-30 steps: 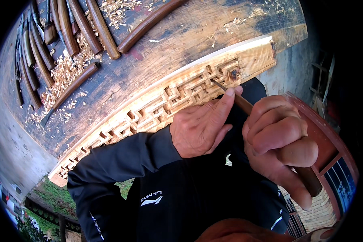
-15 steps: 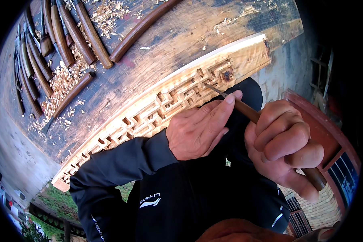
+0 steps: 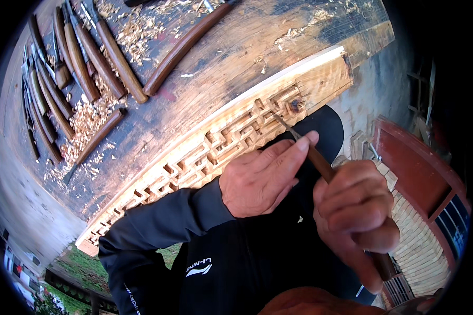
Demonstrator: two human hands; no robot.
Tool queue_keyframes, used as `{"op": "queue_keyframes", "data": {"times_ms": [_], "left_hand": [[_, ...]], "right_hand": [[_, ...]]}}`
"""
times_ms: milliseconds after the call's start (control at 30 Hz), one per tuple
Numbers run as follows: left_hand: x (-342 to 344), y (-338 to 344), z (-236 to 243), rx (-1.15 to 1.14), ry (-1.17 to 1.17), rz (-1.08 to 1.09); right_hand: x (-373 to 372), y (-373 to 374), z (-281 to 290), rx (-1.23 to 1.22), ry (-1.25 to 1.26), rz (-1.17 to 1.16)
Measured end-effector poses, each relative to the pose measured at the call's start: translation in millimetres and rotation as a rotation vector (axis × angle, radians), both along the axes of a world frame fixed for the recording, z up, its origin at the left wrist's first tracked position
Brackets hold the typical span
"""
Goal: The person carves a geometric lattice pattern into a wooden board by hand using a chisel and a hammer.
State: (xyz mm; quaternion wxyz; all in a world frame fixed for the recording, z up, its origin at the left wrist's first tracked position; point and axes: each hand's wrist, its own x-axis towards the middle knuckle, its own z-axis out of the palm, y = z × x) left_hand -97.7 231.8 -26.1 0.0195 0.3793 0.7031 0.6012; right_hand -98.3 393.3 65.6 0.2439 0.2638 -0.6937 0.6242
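A long light wooden board [image 3: 323,79] with a carved stepped fretwork pattern crosses the middle diagonally. A slim chisel [image 3: 320,163] with a brown wooden handle has its blade tip in a recess near the board's right end. My right hand [image 3: 355,215] is closed round the handle, whose butt shows below my fingers. My left hand [image 3: 260,181] lies at the board's lower edge, fingertips pressed against the chisel's shaft where blade meets handle.
The worn wooden bench [image 3: 210,89] carries several wood-handled carving tools [image 3: 102,68], one long brown handle [image 3: 184,47] apart from them, and pale shavings [image 3: 92,118]. Beyond my dark-sleeved arms are grass [image 3: 89,270], a red-painted frame [image 3: 415,168] and pale stacked pieces [image 3: 420,241].
My right hand has shifted slightly left and down with the chisel, whose handle now slants more steeply. The whole scene has shifted a little as the camera moved.
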Motion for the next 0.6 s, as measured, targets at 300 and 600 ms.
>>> {"op": "queue_keyframes", "data": {"times_ms": [300, 600], "left_hand": [[4.1, 9.4, 0.3, 0.053, 0.008, -0.048], [-2.0, 7.2, -0.1, 0.046, -0.021, 0.077]], "right_hand": [[14.6, 22.9, 12.6, -0.223, -0.08, 0.008], [0.2, 8.4, 1.0, -0.184, -0.094, 0.016]]}}
